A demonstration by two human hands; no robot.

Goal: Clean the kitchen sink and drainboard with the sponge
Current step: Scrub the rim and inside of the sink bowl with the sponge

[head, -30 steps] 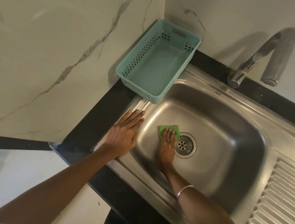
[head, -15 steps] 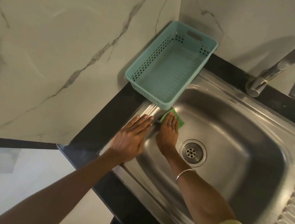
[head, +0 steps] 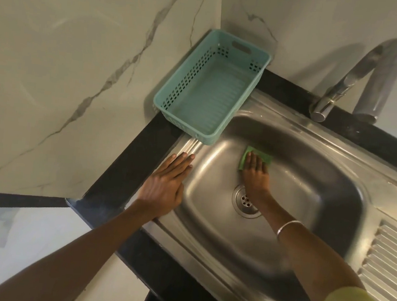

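— Where's the sponge (head: 256, 158)?

— Down in the sink (head: 314, 184), flat on the sloping far side of the bowl, beyond the drain (head: 246, 201). It's green, and only its far edge and both side corners show.

— And the fingers on it?

— The right hand (head: 255, 177) lies on top, palm down. Its fingers (head: 254, 161) run straight across the sponge toward the far wall, close together, tips stopping short of the sponge's far edge. They press it flat; they don't curl round it. The thumb I can't make out.

— What about the wrist?

— It crosses the right side of the drain, and a thin metal bangle (head: 289, 226) sits higher up the forearm.

— The other hand?

— The left hand (head: 165, 186) rests palm down on the sink's left rim, fingers straight and together, pointing toward the basket (head: 210, 89). It holds nothing and is well apart from the sponge.

— The basket, then?

— Teal, perforated, standing in the corner against the marble walls, its near corner overhanging the bowl. The tap (head: 357, 77) arches over the far rim, and the ribbed drainboard (head: 389, 267) lies to the right.
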